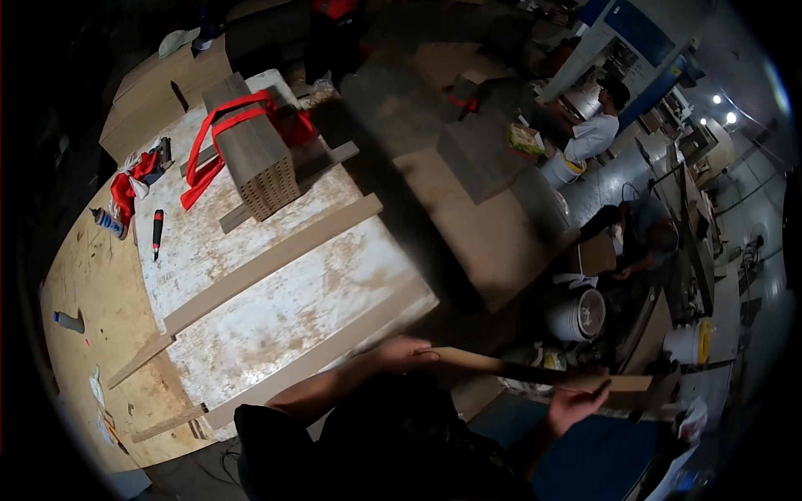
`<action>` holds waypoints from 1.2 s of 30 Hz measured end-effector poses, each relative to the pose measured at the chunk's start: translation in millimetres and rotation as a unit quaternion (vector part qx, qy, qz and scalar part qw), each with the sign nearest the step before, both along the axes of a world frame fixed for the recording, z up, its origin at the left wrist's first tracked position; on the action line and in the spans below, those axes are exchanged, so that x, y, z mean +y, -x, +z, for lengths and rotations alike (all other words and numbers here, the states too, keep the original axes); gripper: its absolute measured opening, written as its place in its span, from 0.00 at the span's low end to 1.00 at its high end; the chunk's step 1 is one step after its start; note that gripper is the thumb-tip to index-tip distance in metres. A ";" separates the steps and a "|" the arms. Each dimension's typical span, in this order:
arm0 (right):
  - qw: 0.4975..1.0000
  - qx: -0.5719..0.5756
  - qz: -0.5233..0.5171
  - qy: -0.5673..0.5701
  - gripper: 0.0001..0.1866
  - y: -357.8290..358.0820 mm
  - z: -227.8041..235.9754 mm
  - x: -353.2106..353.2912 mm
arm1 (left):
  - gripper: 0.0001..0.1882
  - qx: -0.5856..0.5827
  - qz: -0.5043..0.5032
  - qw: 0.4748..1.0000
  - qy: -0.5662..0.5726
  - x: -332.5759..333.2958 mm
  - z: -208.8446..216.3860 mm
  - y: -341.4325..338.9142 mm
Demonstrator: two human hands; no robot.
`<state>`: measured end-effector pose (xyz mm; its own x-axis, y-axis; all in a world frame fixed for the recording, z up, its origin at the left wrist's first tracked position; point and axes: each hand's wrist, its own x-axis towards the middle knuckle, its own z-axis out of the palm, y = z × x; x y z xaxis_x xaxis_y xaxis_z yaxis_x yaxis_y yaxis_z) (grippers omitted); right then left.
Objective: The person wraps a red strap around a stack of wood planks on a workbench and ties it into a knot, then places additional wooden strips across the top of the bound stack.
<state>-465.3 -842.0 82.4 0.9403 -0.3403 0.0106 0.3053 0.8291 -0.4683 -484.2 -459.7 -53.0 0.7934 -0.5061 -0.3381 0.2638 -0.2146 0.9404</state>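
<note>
A long narrow wooden strip (472,361) spans the space between my hands, off the right edge of the workbench; its middle lies in shadow. My left hand (403,355) grips its left end, fingers closed around it. Farther right, my right hand (578,407) holds it from below, palm turned up, near the right end. On the white, brown-stained bench top (301,267) beside my left arm lies a long flat board (276,260). A similar board (326,351) rests along the near edge. Behind them sits a stack of boards with hole-filled ends (259,159), looped by a red strap (200,167).
A red-and-black hand tool (157,234), a small bottle (109,224) and a grey bottle (68,321) are on the left. Large panels (493,242) stand beyond the dark gap. White buckets (576,316) and two people, one in a white shirt (595,136), are at right.
</note>
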 end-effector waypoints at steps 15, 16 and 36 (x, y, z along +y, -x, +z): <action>0.913 -0.074 0.198 0.348 0.25 -459.1 -24.0 -4.8 | 0.35 0.184 0.364 0.911 0.053 -46.8 7.8 -263.6; 0.934 -0.114 0.286 0.182 0.23 -482.2 -20.3 3.4 | 0.35 0.209 0.364 0.907 0.045 -44.2 30.0 -275.7; 0.889 -0.105 0.347 0.280 0.32 -838.5 -14.6 349.0 | 0.24 0.011 0.579 0.814 0.043 173.0 78.2 -464.6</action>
